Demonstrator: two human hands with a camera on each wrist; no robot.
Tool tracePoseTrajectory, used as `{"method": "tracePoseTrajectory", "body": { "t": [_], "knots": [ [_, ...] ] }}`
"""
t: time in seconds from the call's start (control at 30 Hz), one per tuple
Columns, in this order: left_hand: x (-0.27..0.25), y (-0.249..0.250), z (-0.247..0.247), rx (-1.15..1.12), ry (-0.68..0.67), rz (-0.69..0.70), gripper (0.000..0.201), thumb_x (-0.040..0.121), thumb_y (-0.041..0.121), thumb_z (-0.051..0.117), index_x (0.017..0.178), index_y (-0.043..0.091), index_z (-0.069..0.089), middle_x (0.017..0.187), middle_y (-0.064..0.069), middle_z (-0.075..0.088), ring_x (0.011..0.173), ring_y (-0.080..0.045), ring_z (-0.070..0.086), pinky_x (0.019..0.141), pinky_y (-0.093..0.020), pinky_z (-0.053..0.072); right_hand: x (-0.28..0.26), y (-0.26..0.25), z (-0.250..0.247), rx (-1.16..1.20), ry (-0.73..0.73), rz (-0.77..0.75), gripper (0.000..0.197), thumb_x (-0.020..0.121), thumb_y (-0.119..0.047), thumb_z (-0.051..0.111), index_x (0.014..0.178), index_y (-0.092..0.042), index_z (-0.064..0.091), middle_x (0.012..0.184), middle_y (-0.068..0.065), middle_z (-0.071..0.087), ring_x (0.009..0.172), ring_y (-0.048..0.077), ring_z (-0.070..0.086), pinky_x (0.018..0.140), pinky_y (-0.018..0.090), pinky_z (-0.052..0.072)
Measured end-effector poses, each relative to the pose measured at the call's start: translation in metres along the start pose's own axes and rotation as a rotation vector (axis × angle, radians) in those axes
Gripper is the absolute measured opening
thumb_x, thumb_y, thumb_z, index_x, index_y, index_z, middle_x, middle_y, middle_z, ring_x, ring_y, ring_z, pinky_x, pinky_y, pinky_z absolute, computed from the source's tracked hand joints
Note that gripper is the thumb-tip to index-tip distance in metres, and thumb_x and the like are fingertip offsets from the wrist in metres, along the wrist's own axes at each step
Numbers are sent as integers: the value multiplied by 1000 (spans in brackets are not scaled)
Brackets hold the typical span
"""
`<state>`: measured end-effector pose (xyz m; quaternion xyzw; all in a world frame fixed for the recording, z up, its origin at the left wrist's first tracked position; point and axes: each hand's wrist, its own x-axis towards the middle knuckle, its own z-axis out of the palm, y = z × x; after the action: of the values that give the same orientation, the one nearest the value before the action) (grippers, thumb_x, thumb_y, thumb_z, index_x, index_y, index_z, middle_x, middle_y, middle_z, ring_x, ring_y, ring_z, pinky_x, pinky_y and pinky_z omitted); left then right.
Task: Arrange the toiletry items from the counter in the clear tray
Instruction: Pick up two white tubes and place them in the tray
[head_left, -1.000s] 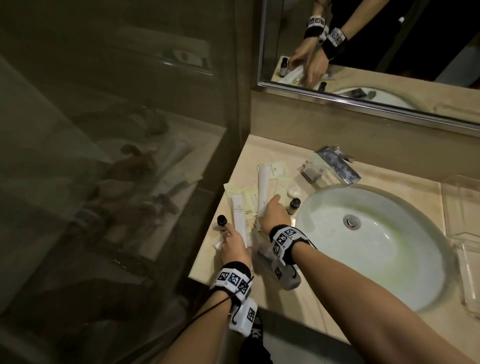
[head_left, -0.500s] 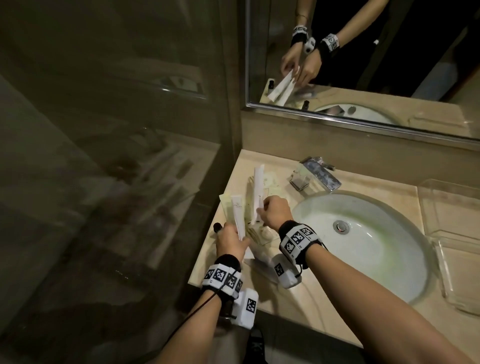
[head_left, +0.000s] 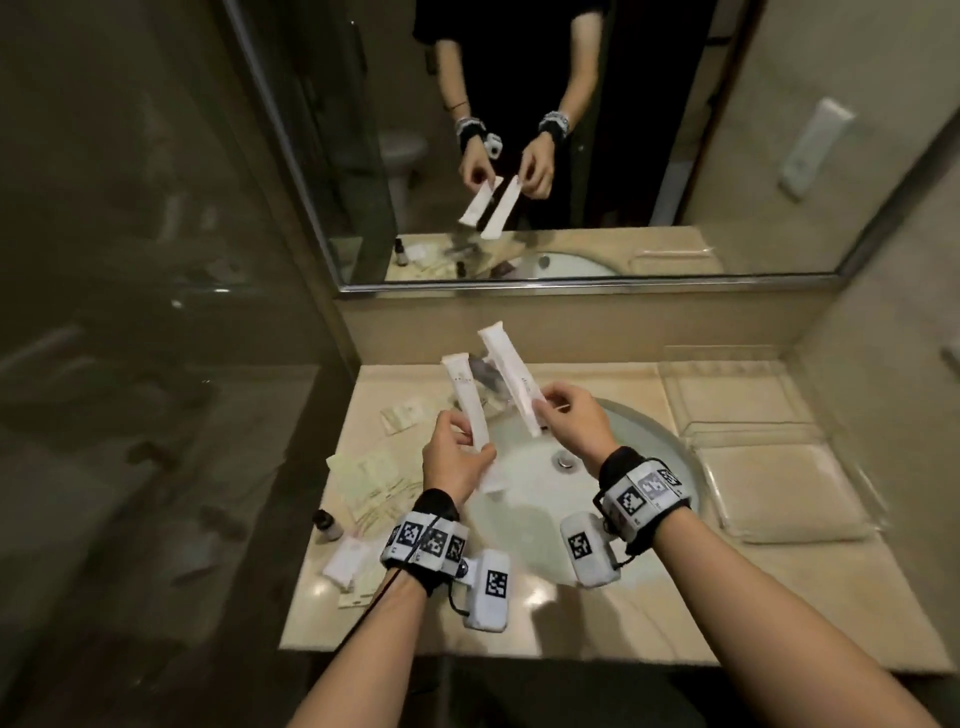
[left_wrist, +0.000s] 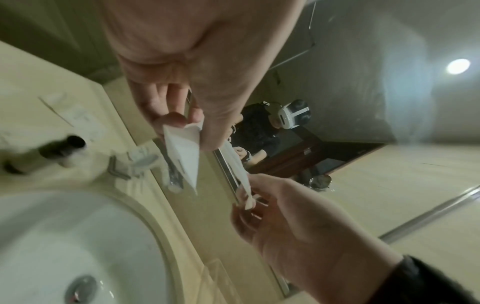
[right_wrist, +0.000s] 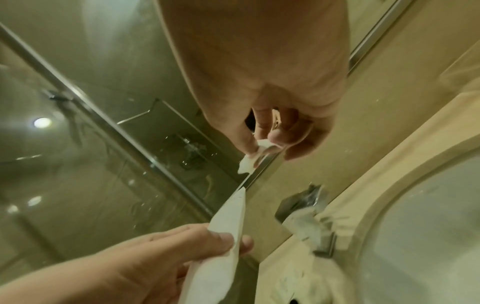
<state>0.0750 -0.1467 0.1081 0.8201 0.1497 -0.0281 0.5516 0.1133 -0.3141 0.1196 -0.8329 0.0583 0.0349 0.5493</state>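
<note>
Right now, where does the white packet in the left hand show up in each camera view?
Head: white packet left of centre, above the basin.
Left wrist: centre, hanging below the left hand.
Right wrist: bottom centre, rising from the fingers.
Shared landmark: the faucet, also beside it in the left wrist view.

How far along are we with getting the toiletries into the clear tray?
Done: nothing yet; the clear plastic tray right of the sink appears to hold no items. In hand: the left hand grips one long white packet, the right hand pinches another long white packet, both held above the basin. Left: pale flat sachets, a small dark-capped bottle and a small white packet on the counter.
</note>
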Motion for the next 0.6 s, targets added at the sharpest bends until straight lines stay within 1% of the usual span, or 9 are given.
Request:
{"method": "tracePoseTrajectory", "body": {
  "t": [0.07,0.17,0.2,0.27,0.37,0.43,0.47,0.53,0.6],
  "knots": [
    [-4,13,28,-27,-30,23,35,71,9,76,88,19,47,93,-9,67,88,-25,65,80,-42,55,-1,14,-36,71,54,24,14,90,-14,57,77,-20,60,78,-1,64,69,15,59,61,25,46],
    [-15,30,77,-57,-82,35,42,69,4,78,83,24,43,97,-12,65,94,-28,65,82,-47,55,-6,41,-94,303,78,122,12,95,-5,46,85,-9,51,100,20,69,81,35,73,72,39,61],
    [-20,36,94,-62,-93,38,44,68,3,78,84,23,43,98,-13,65,94,-28,65,82,-47,55,-11,49,-114,367,71,134,8,96,-2,43,91,-6,48,102,23,69,79,37,74,71,38,62],
    [-30,47,128,-65,-116,29,46,68,0,79,89,17,42,97,-12,62,91,-27,65,78,-43,57,-18,70,-152,373,95,116,13,95,2,45,103,-7,45,99,23,72,73,29,75,70,36,61],
    [-45,62,179,-89,-181,-13,48,71,-7,76,96,10,39,98,-17,58,72,-26,66,54,-28,58,-23,108,-209,275,124,94,39,89,5,48,116,-21,59,92,18,75,78,23,73,78,38,60],
    [-52,70,211,-116,-235,-50,48,73,-9,73,101,10,39,99,-18,58,66,-33,68,53,-32,57,-28,127,-241,226,114,91,38,91,2,47,108,-22,71,94,19,74,80,23,70,84,42,59],
    [-57,74,226,-119,-266,-68,48,74,-9,72,104,9,39,96,-15,59,64,-33,68,53,-33,56,-33,134,-256,229,101,98,39,93,3,44,107,-19,73,96,19,72,80,22,69,85,38,59],
    [-64,80,252,-121,-324,-96,51,75,-8,71,112,9,40,91,-10,59,61,-29,68,51,-30,55,-40,146,-281,285,61,130,43,96,7,34,113,-10,69,102,16,68,87,21,68,82,25,58],
    [-68,83,273,-138,-369,-125,53,75,-8,72,115,9,41,94,-12,61,60,-26,69,48,-28,54,-46,155,-302,294,3,140,48,96,9,29,118,-10,68,105,14,68,95,21,68,80,22,57]
  ]
}}
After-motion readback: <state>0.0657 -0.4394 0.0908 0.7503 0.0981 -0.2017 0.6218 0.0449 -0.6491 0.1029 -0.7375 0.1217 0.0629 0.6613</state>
